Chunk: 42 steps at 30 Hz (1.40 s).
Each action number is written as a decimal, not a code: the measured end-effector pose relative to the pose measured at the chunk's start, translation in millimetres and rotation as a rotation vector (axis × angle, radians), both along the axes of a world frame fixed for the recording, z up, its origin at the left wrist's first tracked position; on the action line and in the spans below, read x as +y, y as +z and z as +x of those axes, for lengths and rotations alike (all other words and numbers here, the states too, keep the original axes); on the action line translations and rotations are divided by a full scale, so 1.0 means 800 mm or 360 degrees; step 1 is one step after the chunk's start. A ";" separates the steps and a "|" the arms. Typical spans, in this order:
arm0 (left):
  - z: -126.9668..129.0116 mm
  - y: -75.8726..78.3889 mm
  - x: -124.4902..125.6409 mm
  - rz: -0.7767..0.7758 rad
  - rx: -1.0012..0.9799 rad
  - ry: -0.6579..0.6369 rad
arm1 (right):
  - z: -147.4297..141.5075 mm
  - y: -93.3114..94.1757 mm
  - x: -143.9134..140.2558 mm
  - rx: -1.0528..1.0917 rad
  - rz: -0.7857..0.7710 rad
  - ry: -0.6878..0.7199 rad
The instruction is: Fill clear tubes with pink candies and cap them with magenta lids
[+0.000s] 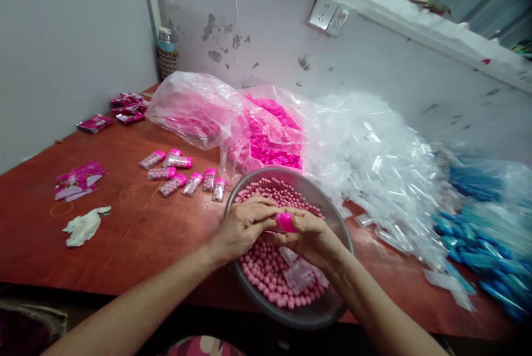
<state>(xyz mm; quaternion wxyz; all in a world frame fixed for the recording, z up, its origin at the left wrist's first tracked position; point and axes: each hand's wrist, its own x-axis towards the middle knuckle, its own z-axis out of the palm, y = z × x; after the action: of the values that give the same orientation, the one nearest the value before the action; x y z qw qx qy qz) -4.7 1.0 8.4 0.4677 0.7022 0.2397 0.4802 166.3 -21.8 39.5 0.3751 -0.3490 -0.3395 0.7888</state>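
Both hands together over the metal bowl of pink beads. Left hand and right hand clamped from either side on one pink cap, held just above the beads. Two clear empty tubes lying in the bowl. Eight filled, capped tubes on the tabletop, left of the bowl. One crumpled white cloth farther left. One bag of pink caps behind the bowl.

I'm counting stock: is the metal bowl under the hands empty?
No, the metal bowl holds a heap of pink balls plus a few clear tubes lying on top.
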 end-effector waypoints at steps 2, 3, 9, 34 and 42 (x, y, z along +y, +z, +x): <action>0.000 0.001 0.000 -0.0002 -0.0003 0.0006 | -0.005 -0.003 0.000 -0.0020 0.0008 -0.0084; 0.000 0.002 -0.001 -0.0010 0.0003 0.0018 | -0.007 -0.004 -0.001 -0.0037 0.0013 -0.0113; 0.000 0.009 -0.003 -0.0147 -0.0029 0.0251 | -0.008 -0.002 0.009 -0.0141 0.0141 0.0003; -0.027 -0.043 0.016 0.0293 0.0393 0.0493 | 0.032 -0.002 0.252 -0.2593 0.1560 0.0136; -0.022 -0.040 0.018 0.0241 0.0388 0.0517 | 0.086 0.010 0.075 -0.2628 0.1292 0.1114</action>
<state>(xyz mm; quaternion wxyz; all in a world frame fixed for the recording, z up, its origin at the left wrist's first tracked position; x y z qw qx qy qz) -22.4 15.4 -23.7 0.2975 0.7406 0.3677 0.4773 235.3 38.6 47.1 -0.1432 -0.5149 -0.8242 0.1873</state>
